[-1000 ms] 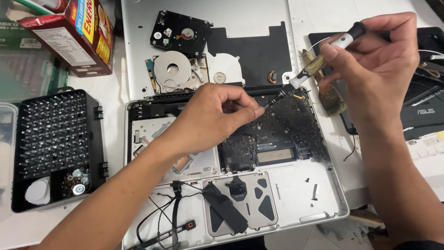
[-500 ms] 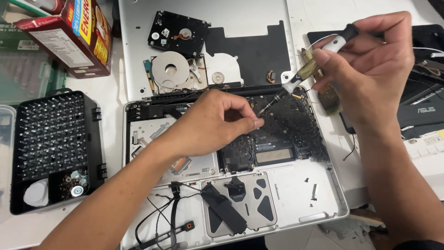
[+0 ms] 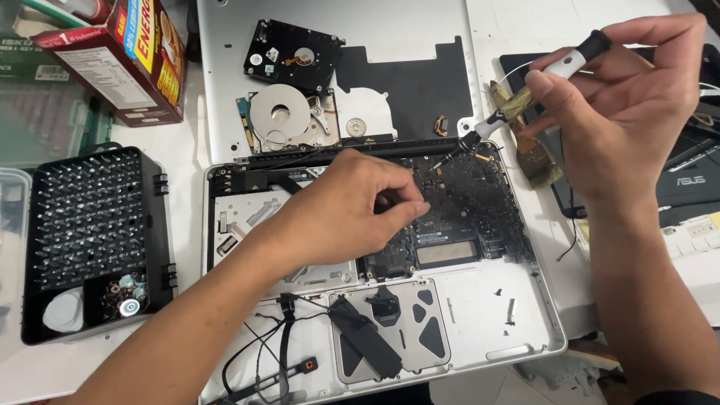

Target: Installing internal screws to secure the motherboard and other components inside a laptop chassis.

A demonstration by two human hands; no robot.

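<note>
Head view: a screwdriver [image 3: 525, 97] was pinched in the right hand [image 3: 622, 112], its long axis slanting down-left, tip just above the dark circuit board [image 3: 465, 202]. The left hand [image 3: 345, 217], nearer, was curled there, fingertips apparently pressed together.

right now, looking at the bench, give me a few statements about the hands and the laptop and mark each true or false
1. The right hand holds a small screwdriver with a black and white handle. True.
2. The left hand rests over the dark circuit board inside the open laptop. True.
3. The black bit tray sits to the right of the laptop. False: it sits to the left.
4. The laptop's bottom cover is on. False: it is off, with the inside exposed.
5. An opened hard drive showing its shiny platter lies beyond the laptop. True.
</note>
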